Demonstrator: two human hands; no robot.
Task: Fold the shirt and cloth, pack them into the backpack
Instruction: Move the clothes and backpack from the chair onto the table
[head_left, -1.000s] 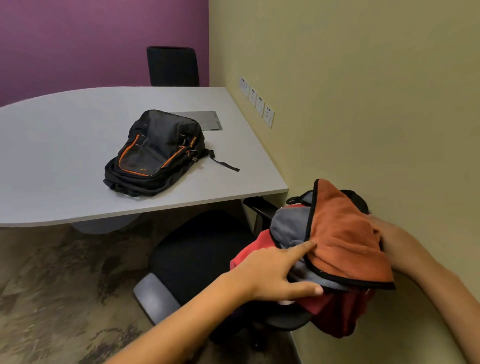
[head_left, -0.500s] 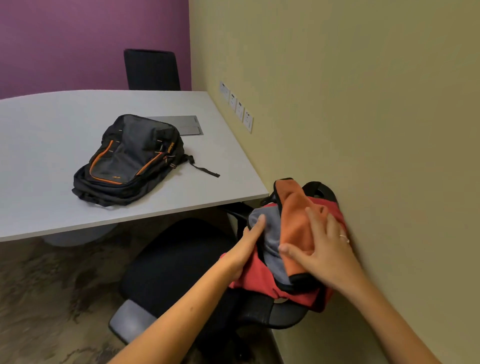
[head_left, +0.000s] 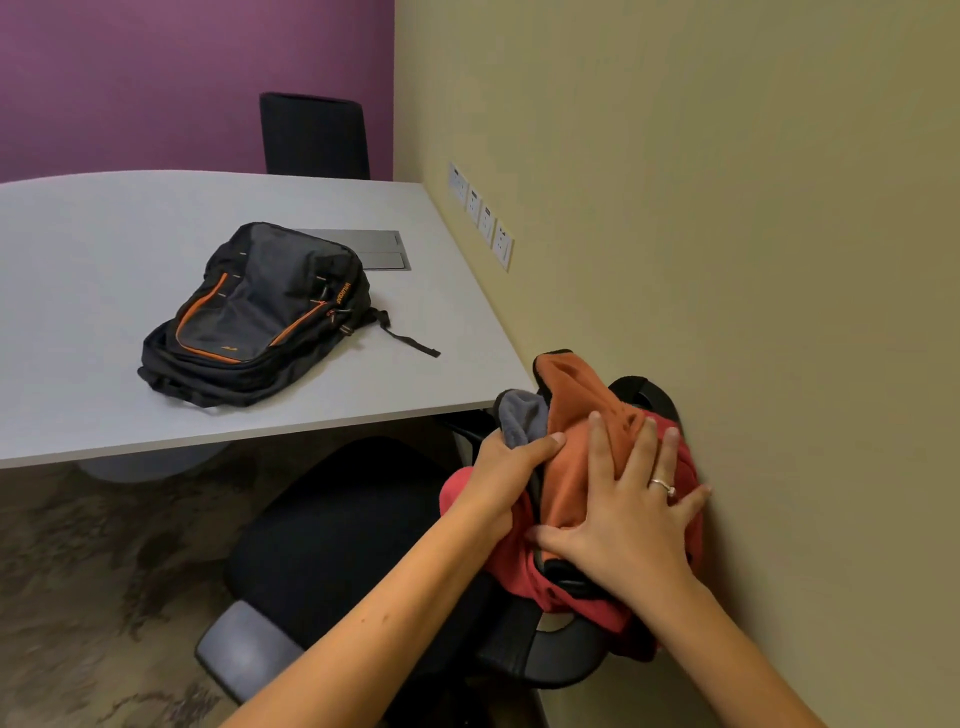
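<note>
Orange fleece cloth with black trim (head_left: 576, 447) lies bundled over the red shirt (head_left: 571, 592) on the black chair armrest (head_left: 540, 654). Right hand (head_left: 623, 525) presses it, fingers spread; left hand (head_left: 506, 480) pinches the grey side. Risk: bundle slipping off the armrest, being loosely heaped. Black-and-orange backpack (head_left: 260, 312) sits zipped on the grey table (head_left: 78, 312), well beyond the fingertips.

On my feed the backpack (head_left: 260, 317) reads black with a dark grey front panel and orange piping, lying on a pale grey surface (head_left: 93, 270). The cloth (head_left: 576, 415) is orange with a black edge and a grey underside, bunched with a red shirt (head_left: 597, 597) (a silver ring (head_left: 662, 486) shows on one hand). I see a purple wall (head_left: 182, 78), an olive-yellow wall (head_left: 727, 208), black chairs (head_left: 343, 530) and mottled brown carpet (head_left: 78, 571).
</note>
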